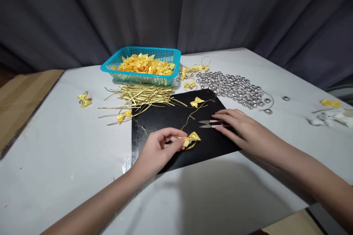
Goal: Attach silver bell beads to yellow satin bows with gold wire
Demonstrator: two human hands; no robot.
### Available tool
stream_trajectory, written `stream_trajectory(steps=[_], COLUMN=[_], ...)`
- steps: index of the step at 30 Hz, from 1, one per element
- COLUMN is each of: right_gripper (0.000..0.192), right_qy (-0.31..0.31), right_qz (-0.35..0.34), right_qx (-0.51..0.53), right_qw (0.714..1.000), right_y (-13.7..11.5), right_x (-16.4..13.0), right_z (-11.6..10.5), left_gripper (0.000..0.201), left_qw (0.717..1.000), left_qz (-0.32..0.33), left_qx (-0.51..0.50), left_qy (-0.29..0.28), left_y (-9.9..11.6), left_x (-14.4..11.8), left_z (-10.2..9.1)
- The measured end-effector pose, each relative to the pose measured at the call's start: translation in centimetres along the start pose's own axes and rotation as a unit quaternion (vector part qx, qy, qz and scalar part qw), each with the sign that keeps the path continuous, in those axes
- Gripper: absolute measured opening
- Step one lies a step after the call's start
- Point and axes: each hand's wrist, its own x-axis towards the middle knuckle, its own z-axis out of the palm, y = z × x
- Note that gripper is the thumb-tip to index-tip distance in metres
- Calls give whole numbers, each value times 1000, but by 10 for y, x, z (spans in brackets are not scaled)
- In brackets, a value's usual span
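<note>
The left hand (pixel 158 147) pinches a small yellow ribbon bow (pixel 191 138) between thumb and fingertips, right over the near part of a black mat (pixel 165 117) that sits on the white table (pixel 68 161). A thin gold wire tie (pixel 193 114) runs up from that bow across the mat toward another loose yellow bow (pixel 196 101) lying further back on the mat. The right hand (pixel 242 128) lies flat with its fingers stretched out and resting on a pair of thread snips (pixel 211 123), blades pointing left; the fingers aren't curled around them, more like just pressing on top, so they are touched rather than really gripped. Behind the mat there's a messy pile of gold wire ties (pixel 140 97), and behind that a teal plastic basket (pixel 162 54) stuffed with yellow bows. To the right of the basket is a big heap of silver jingle bells (pixel 234 90), with a few strays rolled off toward the table's right side. A couple of finished-looking bows sit around too, one off on the left (pixel 84 100) and one by the wire pile (pixel 124 115). Grey curtain (pixel 176 7) in the back.
</note>
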Motion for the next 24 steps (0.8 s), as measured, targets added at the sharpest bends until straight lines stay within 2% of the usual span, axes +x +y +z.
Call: stream_trajectory(steps=[3, 6, 9, 12, 18, 24], right_gripper=[30, 30, 31, 32, 28, 26], right_qy=[-8, -4, -10, -16, -103, -102], right_qz=[-2, 32, 65, 68, 29, -19], right_qx=[-12, -3, 51, 112, 130, 85], right_qw=[1000, 999, 997, 991, 986, 991], right_y=[2, -3, -12, -26, -52, -61], right_x=[3, 7, 7, 3, -4, -8], right_z=[2, 3, 0, -8, -19, -9], left_gripper=[12, 11, 9, 10, 9, 9], left_qw=[1000, 999, 999, 999, 1000, 999], left_qz=[-5, -13, -15, -5, 1, 11], left_qx=[-19, -38, -43, -39, -31, -42], left_qy=[-2, 2, 3, -1, 2, -2], left_y=[2, 2, 2, 1, -1, -1], left_x=[0, 0, 1, 2, 1, 1], left_z=[-1, 0, 1, 1, -2, -2])
